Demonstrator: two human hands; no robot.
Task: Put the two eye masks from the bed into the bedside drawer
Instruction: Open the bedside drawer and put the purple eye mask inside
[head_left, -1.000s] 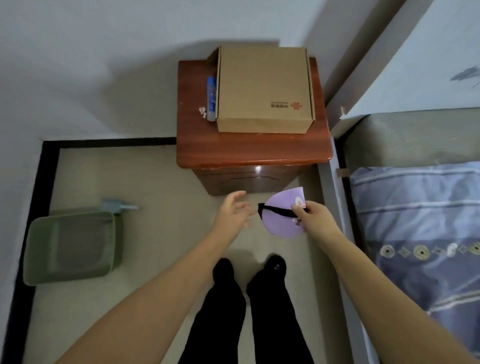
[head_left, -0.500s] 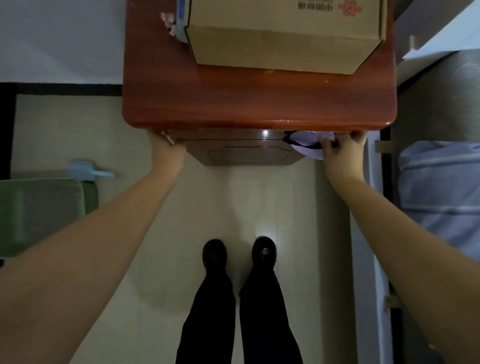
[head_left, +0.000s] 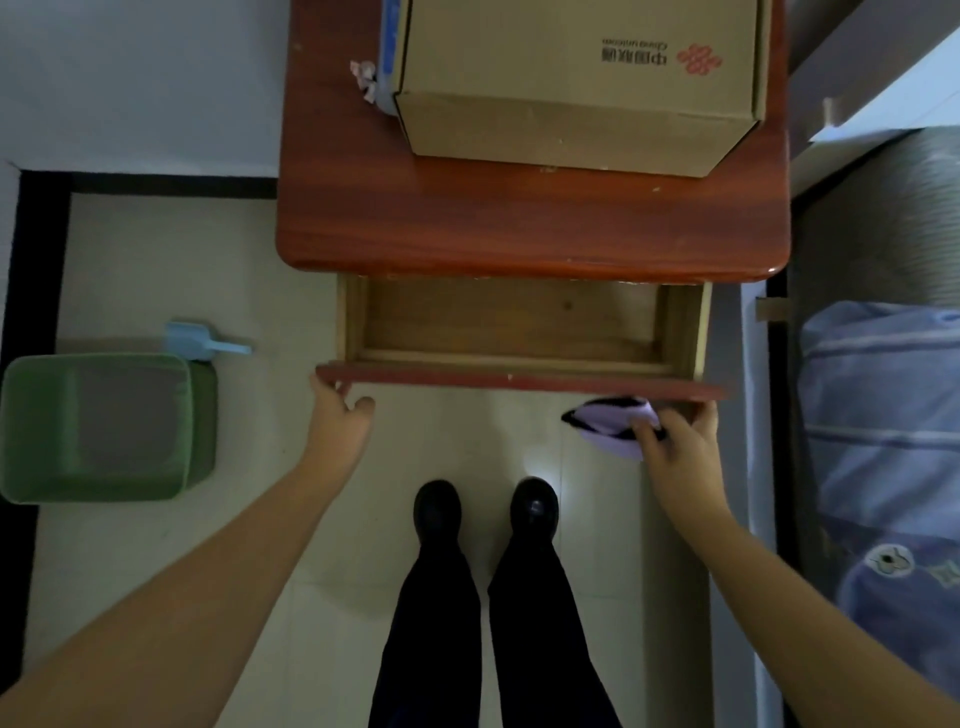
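Note:
The bedside table's drawer (head_left: 519, 376) is pulled out, and the wooden inside that shows is bare. My left hand (head_left: 340, 415) grips the left end of the drawer front from below. My right hand (head_left: 675, 441) is under the right end of the drawer front and pinches a lilac eye mask (head_left: 610, 423) with a black strap. The mask hangs just below the drawer front, outside the drawer. I cannot tell whether a second mask is folded in with it.
A cardboard box (head_left: 576, 78) and a blue bottle (head_left: 387, 57) sit on the red-brown bedside table (head_left: 519, 223). A green bin (head_left: 98, 426) and a blue scoop (head_left: 200, 343) stand on the floor at left. The bed (head_left: 883, 415) lies at right. My feet (head_left: 483, 506) are below the drawer.
Both hands went to the drawer front and drew the drawer out toward me. The mask stayed in my right hand. My head came closer over the table.

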